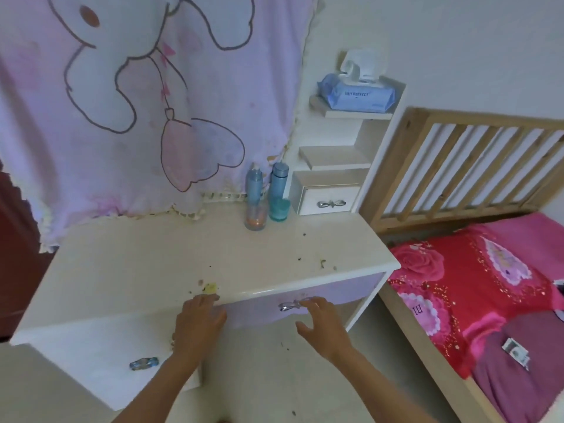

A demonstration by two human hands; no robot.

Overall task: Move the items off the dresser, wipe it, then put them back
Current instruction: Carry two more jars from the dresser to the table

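The cream dresser top (152,264) carries dark crumbs and a yellow smear (211,287) near its front edge. At the back right stand two blue bottles (254,184) (278,183), a clear glass (255,217) and a teal cup (279,210). My left hand (198,322) hovers at the front edge with its fingertips near the smear. My right hand (323,322) is in front of the purple drawer, fingers relaxed, close to its silver bow handle (290,305). Both hands hold nothing.
A blue wet-wipe pack (357,96) lies on the top shelf of a small side unit with a little drawer (328,199). A pink rabbit-print cloth (137,102) hangs behind the dresser. A bed with red floral bedding (476,285) and a wooden slatted headboard stands to the right.
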